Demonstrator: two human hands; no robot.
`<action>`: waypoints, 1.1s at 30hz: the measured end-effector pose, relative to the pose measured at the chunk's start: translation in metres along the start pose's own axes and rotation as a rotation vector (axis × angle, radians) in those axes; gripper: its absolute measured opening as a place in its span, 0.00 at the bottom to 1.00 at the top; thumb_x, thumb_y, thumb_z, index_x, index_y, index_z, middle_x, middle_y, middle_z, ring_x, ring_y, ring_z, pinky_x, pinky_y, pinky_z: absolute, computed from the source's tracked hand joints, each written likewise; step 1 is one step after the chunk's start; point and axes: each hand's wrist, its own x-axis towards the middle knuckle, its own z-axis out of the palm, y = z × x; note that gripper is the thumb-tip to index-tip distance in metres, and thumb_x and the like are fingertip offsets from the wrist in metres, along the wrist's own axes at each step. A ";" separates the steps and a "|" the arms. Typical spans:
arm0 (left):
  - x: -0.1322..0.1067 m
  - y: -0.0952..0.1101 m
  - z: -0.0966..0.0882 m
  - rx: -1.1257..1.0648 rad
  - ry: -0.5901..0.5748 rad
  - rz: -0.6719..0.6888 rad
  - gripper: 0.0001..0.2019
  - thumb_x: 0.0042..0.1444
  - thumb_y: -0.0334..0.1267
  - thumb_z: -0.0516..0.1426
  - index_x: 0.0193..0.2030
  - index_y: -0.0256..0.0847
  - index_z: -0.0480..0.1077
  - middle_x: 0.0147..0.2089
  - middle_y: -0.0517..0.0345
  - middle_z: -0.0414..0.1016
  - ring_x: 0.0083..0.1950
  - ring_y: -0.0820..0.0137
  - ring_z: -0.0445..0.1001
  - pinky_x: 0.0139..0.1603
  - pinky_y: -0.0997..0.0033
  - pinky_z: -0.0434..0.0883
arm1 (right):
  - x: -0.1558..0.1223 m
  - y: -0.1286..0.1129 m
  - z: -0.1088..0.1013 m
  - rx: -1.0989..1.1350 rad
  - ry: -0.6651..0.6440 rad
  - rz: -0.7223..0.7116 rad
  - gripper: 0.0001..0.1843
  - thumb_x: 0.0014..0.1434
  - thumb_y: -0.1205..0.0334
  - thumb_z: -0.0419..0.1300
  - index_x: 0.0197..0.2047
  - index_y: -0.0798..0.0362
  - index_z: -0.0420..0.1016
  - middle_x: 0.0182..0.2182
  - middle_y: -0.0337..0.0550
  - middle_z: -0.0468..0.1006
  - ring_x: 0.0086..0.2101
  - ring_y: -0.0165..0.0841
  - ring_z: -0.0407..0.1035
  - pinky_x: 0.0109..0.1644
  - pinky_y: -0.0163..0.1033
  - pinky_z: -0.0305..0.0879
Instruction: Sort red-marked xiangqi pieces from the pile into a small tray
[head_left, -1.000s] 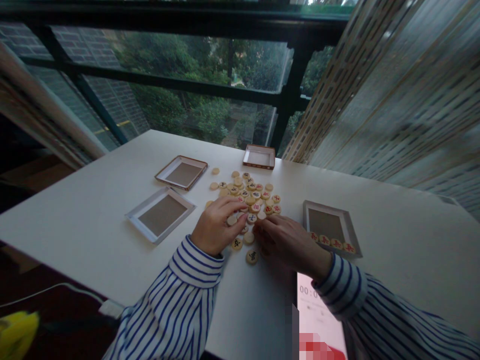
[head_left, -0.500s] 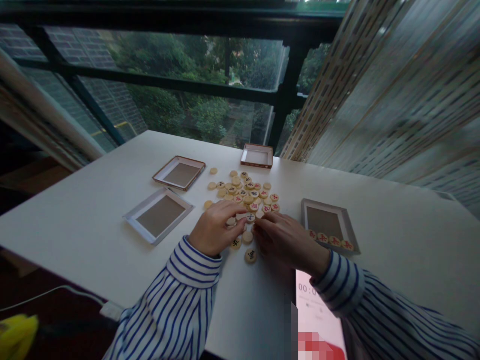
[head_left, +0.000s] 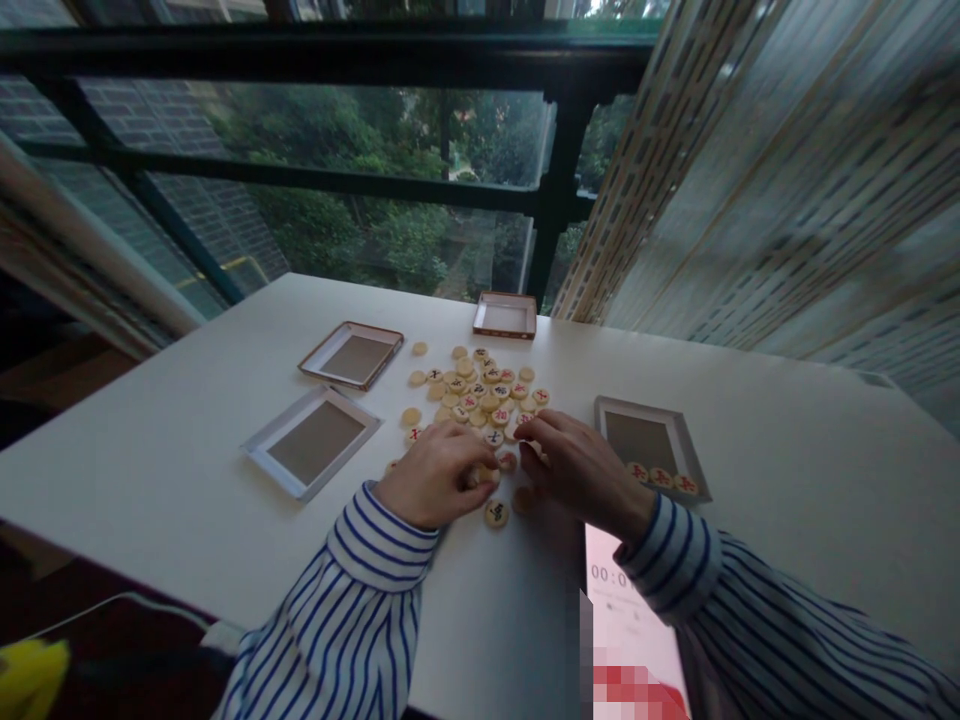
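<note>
Chess discs (head_left: 480,395) at left hand (head_left: 439,478), narrow pinch perhaps on one; right hand (head_left: 581,470) curled, grip unclear.

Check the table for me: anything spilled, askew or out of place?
Nothing damaged. Xiangqi pieces lie in a loose heap, some face down; one stray piece sits apart near the brown-rimmed tray.

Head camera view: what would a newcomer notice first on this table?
The heap of round wooden discs, marked in red or black, draws the eye first at the middle of the white table. The left hand and right hand, in striped sleeves, rest on the heap's near edge. To the right, a grey tray holds three red-marked discs in a row.
</note>
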 end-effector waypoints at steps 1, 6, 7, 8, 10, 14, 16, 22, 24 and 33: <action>0.000 0.000 0.001 -0.001 -0.014 0.004 0.10 0.46 0.33 0.60 0.37 0.43 0.72 0.38 0.56 0.77 0.43 0.64 0.70 0.45 0.61 0.65 | 0.000 0.000 0.000 0.001 -0.003 0.004 0.07 0.57 0.67 0.53 0.39 0.54 0.70 0.34 0.44 0.72 0.35 0.31 0.64 0.37 0.36 0.56; 0.000 0.001 0.001 0.009 -0.073 -0.007 0.11 0.44 0.31 0.61 0.37 0.43 0.72 0.38 0.56 0.76 0.43 0.64 0.70 0.45 0.61 0.66 | 0.000 -0.001 -0.001 0.019 -0.016 0.001 0.08 0.57 0.67 0.52 0.38 0.55 0.70 0.34 0.44 0.72 0.35 0.31 0.64 0.37 0.35 0.55; 0.000 0.001 0.001 0.012 -0.080 -0.010 0.11 0.44 0.31 0.61 0.37 0.42 0.72 0.38 0.55 0.76 0.43 0.64 0.70 0.45 0.62 0.66 | 0.000 -0.001 -0.002 0.018 -0.017 0.000 0.08 0.57 0.68 0.52 0.38 0.55 0.70 0.33 0.44 0.72 0.34 0.31 0.64 0.37 0.35 0.55; -0.001 0.001 0.001 0.016 -0.085 -0.015 0.11 0.44 0.31 0.61 0.38 0.42 0.72 0.38 0.55 0.76 0.43 0.64 0.70 0.45 0.62 0.66 | 0.000 -0.001 -0.002 0.017 -0.017 0.001 0.07 0.57 0.68 0.52 0.38 0.55 0.70 0.33 0.44 0.72 0.34 0.31 0.64 0.37 0.35 0.55; -0.001 0.001 0.001 0.020 -0.095 -0.029 0.11 0.44 0.32 0.61 0.38 0.42 0.72 0.38 0.54 0.75 0.43 0.64 0.69 0.44 0.62 0.66 | 0.000 -0.001 -0.002 0.018 -0.017 0.003 0.07 0.57 0.68 0.52 0.38 0.55 0.70 0.33 0.44 0.72 0.34 0.31 0.64 0.36 0.35 0.55; -0.001 0.001 0.001 0.025 -0.120 -0.038 0.12 0.45 0.31 0.60 0.39 0.43 0.72 0.39 0.55 0.76 0.45 0.63 0.69 0.45 0.62 0.66 | 0.000 -0.001 -0.002 0.033 -0.022 0.002 0.07 0.57 0.67 0.51 0.38 0.55 0.70 0.34 0.44 0.72 0.34 0.30 0.64 0.36 0.35 0.55; 0.000 0.001 0.001 0.025 -0.129 -0.036 0.11 0.46 0.31 0.60 0.39 0.43 0.72 0.39 0.56 0.76 0.45 0.63 0.68 0.45 0.62 0.65 | 0.000 -0.002 -0.002 0.036 -0.027 0.006 0.07 0.57 0.67 0.51 0.38 0.55 0.69 0.34 0.44 0.72 0.34 0.30 0.64 0.36 0.35 0.55; -0.001 0.000 0.003 0.030 -0.127 -0.032 0.10 0.47 0.31 0.58 0.38 0.43 0.72 0.38 0.56 0.76 0.44 0.63 0.69 0.45 0.61 0.65 | 0.000 -0.002 -0.002 0.043 -0.027 0.003 0.08 0.58 0.67 0.51 0.38 0.54 0.69 0.34 0.45 0.72 0.34 0.30 0.64 0.37 0.35 0.56; 0.000 0.000 0.004 0.013 -0.107 -0.027 0.10 0.47 0.30 0.58 0.38 0.42 0.72 0.37 0.55 0.76 0.44 0.64 0.69 0.44 0.62 0.66 | -0.001 -0.002 -0.002 0.052 -0.024 -0.001 0.08 0.58 0.67 0.51 0.39 0.54 0.69 0.34 0.45 0.72 0.34 0.30 0.64 0.37 0.35 0.56; 0.003 0.003 -0.002 -0.081 0.052 0.026 0.08 0.49 0.31 0.58 0.38 0.40 0.71 0.38 0.53 0.77 0.42 0.66 0.71 0.45 0.61 0.67 | 0.000 -0.002 -0.002 0.050 0.010 0.009 0.07 0.58 0.67 0.51 0.37 0.55 0.69 0.33 0.44 0.72 0.33 0.30 0.64 0.36 0.35 0.55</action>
